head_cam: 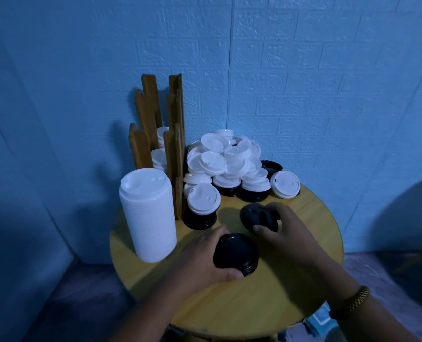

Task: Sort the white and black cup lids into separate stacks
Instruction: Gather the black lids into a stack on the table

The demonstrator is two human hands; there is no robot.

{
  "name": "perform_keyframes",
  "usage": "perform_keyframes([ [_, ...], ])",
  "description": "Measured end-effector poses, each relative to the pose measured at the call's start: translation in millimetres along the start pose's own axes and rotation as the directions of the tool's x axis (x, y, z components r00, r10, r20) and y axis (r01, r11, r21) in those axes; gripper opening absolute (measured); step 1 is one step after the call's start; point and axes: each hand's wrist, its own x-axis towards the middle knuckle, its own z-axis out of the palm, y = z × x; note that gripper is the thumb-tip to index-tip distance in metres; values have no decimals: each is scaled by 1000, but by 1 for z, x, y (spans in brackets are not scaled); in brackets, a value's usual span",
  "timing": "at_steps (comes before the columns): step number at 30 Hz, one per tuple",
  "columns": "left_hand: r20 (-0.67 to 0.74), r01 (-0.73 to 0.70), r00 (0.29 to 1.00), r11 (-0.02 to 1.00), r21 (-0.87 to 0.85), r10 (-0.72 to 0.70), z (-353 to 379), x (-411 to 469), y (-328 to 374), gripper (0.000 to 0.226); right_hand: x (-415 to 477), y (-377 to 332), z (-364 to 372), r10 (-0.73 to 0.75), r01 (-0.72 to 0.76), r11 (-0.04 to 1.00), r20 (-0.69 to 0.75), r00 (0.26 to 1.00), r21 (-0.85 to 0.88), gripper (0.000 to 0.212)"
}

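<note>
A short stack of black lids (238,250) stands on the round wooden table (311,218), and my left hand (205,260) grips its left side with the thumb under the front rim. My right hand (276,228) holds a single black lid (256,215), tilted and blurred, just above and to the right of that stack. A tall stack of white lids (147,218) stands at the table's left. Behind lies a mixed heap of white lids (227,161) over some black ones (253,195).
A wooden slotted holder (174,149) with white lids in it stands at the back left against the blue wall. One white lid (285,185) lies at the heap's right, a black one (271,166) behind it. My right wrist wears a gold bracelet (358,298).
</note>
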Motion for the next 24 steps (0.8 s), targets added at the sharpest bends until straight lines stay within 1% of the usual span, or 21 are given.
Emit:
perform_keyframes([
  [1,-2,11,1000,1000,-4,-11,0,0,0,111,-4,-5,-3,-25,21,998,58,998,67,51],
  [3,-2,13,1000,1000,-9,-13,2,2,-1,115,-12,-16,-3,-88,57,991,259,962,125,55],
  [4,-1,9,1000,1000,-8,-9,3,2,-3,116,-14,-19,0,-116,79,990,346,931,119,57],
  [6,9,4,1000,1000,-6,-4,4,2,-4,118,-16,-24,6,-142,119,990,430,892,80,61],
  [10,20,-4,1000,1000,-5,4,2,0,-1,117,-15,-31,11,-165,158,986,458,873,54,60],
  [14,27,-2,1000,1000,-17,2,1,1,-4,118,-15,-34,15,-212,205,977,454,866,66,54],
  [17,43,-2,999,1000,-25,3,1,1,-4,121,-15,-35,14,-197,152,980,501,843,129,52],
  [20,52,-2,999,1000,-19,3,-1,1,-3,121,-12,-38,12,-179,129,983,549,817,130,52],
  [22,45,-5,999,1000,-17,6,-1,1,-3,120,-12,-38,14,-176,133,984,537,825,119,51],
  [24,34,-13,999,1000,-4,13,1,1,-3,118,-16,-38,20,-193,165,981,483,854,100,49],
])
